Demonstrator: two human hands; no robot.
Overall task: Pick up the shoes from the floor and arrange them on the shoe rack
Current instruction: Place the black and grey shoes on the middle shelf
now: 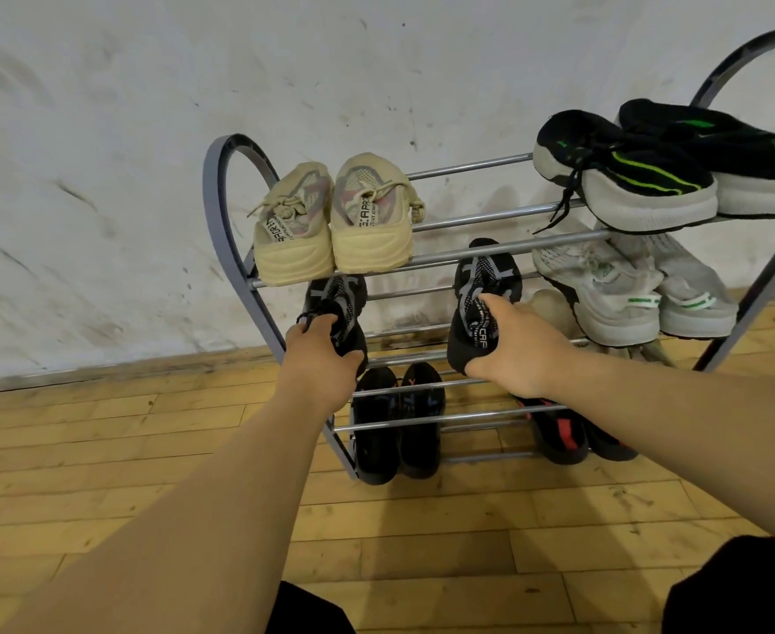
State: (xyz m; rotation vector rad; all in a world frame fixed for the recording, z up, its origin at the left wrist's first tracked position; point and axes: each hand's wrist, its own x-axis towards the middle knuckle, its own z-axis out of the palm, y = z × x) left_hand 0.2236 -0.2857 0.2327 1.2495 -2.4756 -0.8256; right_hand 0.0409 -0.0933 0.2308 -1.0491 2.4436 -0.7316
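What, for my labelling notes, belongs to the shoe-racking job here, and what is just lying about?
In the job: left hand gripping black knit shoe; right hand gripping matching black shoe; shoe rack.
Just there: beige pair, black-green pair, grey-white pair, already shelved; wooden floor; scuffed wall.

Black knit shoe [340, 298], matching shoe [486, 279], toes inward, second tier of grey rack [215, 212]

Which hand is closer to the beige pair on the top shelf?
Left. The left hand is directly below the beige pair; the right hand is below and farther right.
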